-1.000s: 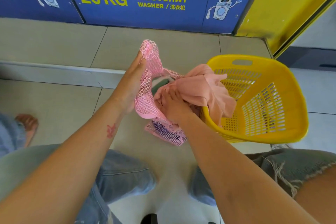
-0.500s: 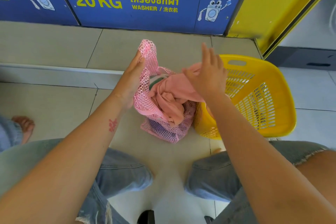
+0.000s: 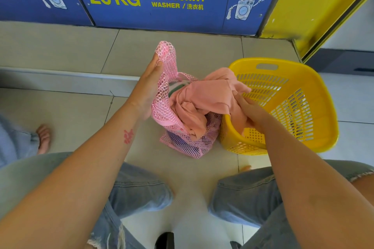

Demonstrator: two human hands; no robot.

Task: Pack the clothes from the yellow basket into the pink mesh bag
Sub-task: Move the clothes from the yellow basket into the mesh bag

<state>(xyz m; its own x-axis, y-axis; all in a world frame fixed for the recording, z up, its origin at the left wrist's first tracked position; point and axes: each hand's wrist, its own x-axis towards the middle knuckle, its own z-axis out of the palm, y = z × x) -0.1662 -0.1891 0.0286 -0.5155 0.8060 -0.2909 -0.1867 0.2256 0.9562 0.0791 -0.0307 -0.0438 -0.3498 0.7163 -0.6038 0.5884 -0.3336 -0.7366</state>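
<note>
Head view: your left hand pinches the upper edge of the pink mesh bag, lifting that side and keeping the mouth open. The bag stands on the tiled floor, touching the left wall of the yellow basket. Your right hand is clenched on a pink garment; its grip sits at the basket's near-left rim. The garment spans both containers: one part is bunched inside the bag mouth, another part hangs over the rim into the basket. A green-and-white item shows deeper in the bag. A blue washer panel marked "20 KG" stands behind.
</note>
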